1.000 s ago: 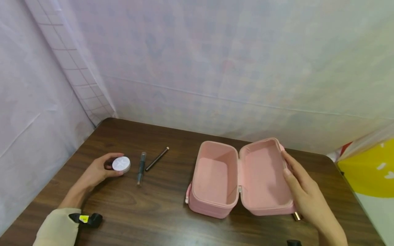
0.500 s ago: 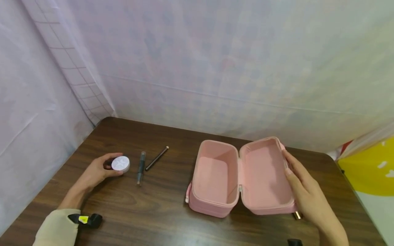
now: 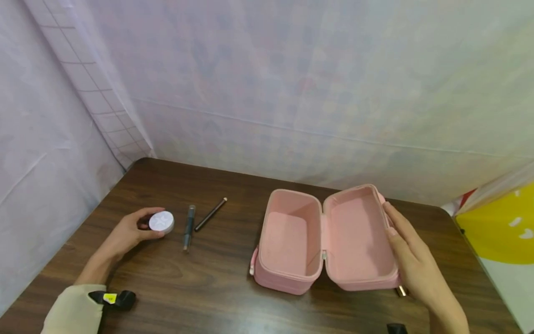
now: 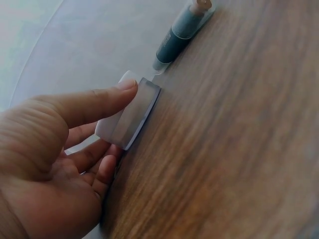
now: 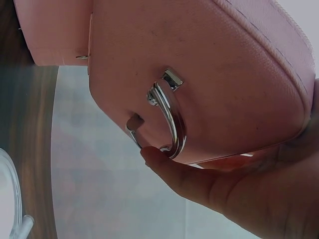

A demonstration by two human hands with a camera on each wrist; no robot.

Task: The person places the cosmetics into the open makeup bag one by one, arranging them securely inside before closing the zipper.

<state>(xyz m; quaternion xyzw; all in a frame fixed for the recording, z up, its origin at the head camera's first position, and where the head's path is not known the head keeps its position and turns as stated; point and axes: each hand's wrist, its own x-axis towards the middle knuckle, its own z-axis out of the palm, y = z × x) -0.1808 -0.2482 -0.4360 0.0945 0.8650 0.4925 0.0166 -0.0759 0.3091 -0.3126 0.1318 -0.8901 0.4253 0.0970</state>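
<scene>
A: Near edge?
B: Right hand (image 3: pixel 410 264) grips the open lid of the pink case (image 3: pixel 292 241), thumb inside the rim, fingers behind it. In the right wrist view a fingertip (image 5: pixel 149 155) touches the metal handle (image 5: pixel 169 119) on the lid's outside.
A: Left side?
B: Left hand (image 3: pixel 125 234) grasps the round white compact (image 3: pixel 160 221), thumb over the top, fingers curled at its side. Compact sits on the wooden table (image 3: pixel 187 287), well apart from the case.
A: Past that?
B: Dark tube (image 3: pixel 188 226) just beside the compact, slim pencil (image 3: pixel 210 214) near the tube, angled. Case lies open, both halves up. Pale sheeting (image 3: pixel 292 83) behind the table.
</scene>
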